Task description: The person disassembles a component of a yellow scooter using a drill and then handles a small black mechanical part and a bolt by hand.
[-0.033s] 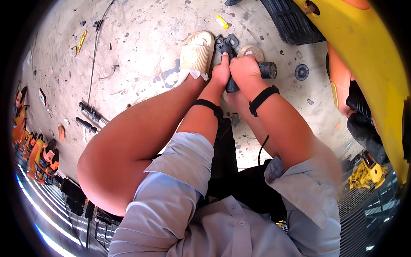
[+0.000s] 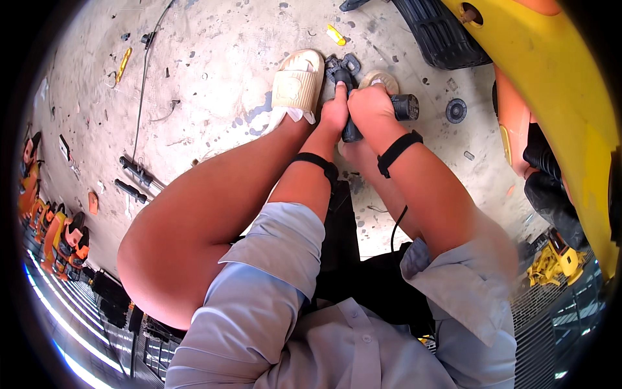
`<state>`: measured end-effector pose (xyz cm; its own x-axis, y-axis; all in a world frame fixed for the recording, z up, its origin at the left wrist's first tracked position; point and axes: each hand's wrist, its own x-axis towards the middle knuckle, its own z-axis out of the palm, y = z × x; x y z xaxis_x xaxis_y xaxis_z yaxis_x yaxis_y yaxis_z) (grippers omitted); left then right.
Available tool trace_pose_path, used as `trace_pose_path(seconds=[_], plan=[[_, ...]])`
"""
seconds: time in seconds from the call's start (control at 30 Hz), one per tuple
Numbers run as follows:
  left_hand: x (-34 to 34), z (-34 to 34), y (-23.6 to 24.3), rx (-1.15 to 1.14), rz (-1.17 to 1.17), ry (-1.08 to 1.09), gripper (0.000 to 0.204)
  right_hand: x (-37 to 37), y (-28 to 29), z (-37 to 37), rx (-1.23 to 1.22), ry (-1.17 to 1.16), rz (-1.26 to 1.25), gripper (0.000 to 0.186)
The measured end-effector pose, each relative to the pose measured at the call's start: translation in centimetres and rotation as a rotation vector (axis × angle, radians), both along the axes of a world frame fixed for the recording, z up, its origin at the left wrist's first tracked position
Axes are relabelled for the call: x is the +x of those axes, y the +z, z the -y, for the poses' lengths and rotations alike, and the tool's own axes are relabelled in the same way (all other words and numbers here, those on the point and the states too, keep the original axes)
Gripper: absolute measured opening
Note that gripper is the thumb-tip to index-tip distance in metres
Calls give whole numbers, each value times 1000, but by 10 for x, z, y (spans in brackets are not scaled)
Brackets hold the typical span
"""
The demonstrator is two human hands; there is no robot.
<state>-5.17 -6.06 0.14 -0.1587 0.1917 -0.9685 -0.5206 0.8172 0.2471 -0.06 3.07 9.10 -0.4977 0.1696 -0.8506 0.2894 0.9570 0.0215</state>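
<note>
Between my feet I hold a black, pistol-shaped power tool (image 2: 352, 132), its nose pointing away from me. My right hand (image 2: 370, 104) is closed round its grip, and the dark round end of the grip (image 2: 405, 107) sticks out to the right. From the left, my left hand (image 2: 335, 111) closes against the barrel with the thumb stretched along it; its other fingers are mostly hidden. At the tool's nose lies a dark, looped metal part (image 2: 343, 65) on the floor. The exact contact between nose and part cannot be made out.
A beige slipper (image 2: 297, 87) flanks the tool on the left. A black ring-shaped disc (image 2: 456, 110) lies to the right, under a large yellow machine body (image 2: 551, 71) and a black pedal-like part (image 2: 440, 32). Rods (image 2: 137, 170), a cable and yellow scraps lie about.
</note>
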Motion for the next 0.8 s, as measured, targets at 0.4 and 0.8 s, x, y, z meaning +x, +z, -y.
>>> trace_pose_path(seconds=[0.4,0.8], plan=[[14,-30,19,65,257,506,87,-35,17,-47,-50,332,66,27],[8,-10,2,-58,31,93,95,-12,9,-18,0,193,55,25]])
